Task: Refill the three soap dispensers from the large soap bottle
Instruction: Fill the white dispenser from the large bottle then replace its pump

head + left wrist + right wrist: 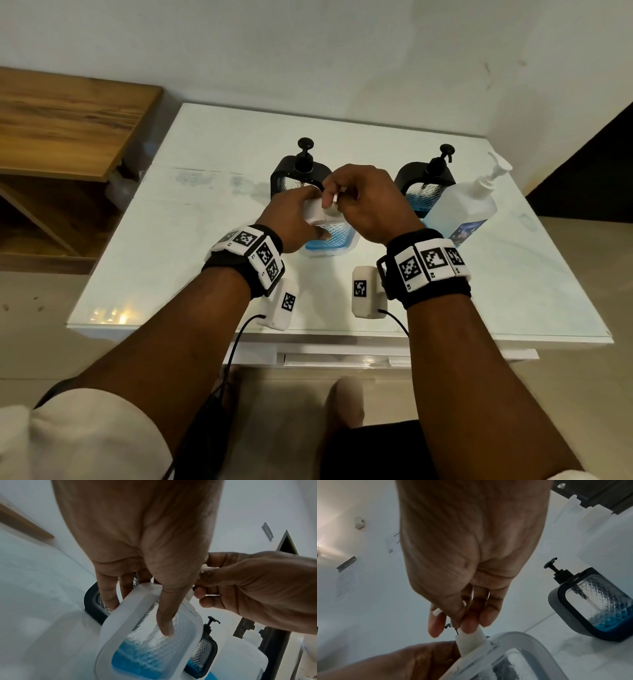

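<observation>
A white-framed soap dispenser [330,236] with a little blue soap at its bottom stands at the table's middle. My left hand [294,219] grips its body [147,639], thumb on the clear front, fingers behind. My right hand [359,202] pinches its white pump top [471,638] from above. Two black-framed dispensers stand behind: one at the back left [294,174], one at the back right [426,181], [597,601], each with a low layer of blue soap. The large clear soap bottle [462,209] with a white pump stands at the right.
The white glass-topped table [191,240] stands against a pale wall. A wooden shelf unit [68,137] is to the left of it. Cables hang from both wrist cameras over the table's front edge.
</observation>
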Action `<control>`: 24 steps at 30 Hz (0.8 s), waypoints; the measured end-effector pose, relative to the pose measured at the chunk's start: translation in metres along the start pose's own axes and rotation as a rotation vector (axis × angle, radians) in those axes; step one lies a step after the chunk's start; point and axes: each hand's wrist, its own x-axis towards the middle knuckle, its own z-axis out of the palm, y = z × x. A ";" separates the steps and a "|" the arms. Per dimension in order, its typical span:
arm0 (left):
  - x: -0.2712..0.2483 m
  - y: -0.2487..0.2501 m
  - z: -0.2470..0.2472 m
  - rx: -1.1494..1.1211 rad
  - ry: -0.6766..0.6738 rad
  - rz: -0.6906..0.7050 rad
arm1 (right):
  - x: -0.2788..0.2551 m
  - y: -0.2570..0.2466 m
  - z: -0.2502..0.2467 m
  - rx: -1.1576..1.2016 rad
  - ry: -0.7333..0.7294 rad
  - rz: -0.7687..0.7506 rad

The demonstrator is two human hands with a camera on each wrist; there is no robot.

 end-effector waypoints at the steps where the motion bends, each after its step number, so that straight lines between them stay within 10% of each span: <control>1: 0.001 -0.001 -0.001 0.002 -0.010 0.001 | 0.002 0.000 -0.001 -0.005 -0.024 0.007; 24: -0.002 0.001 0.002 -0.056 0.021 -0.004 | -0.012 0.044 -0.008 -0.041 -0.123 0.124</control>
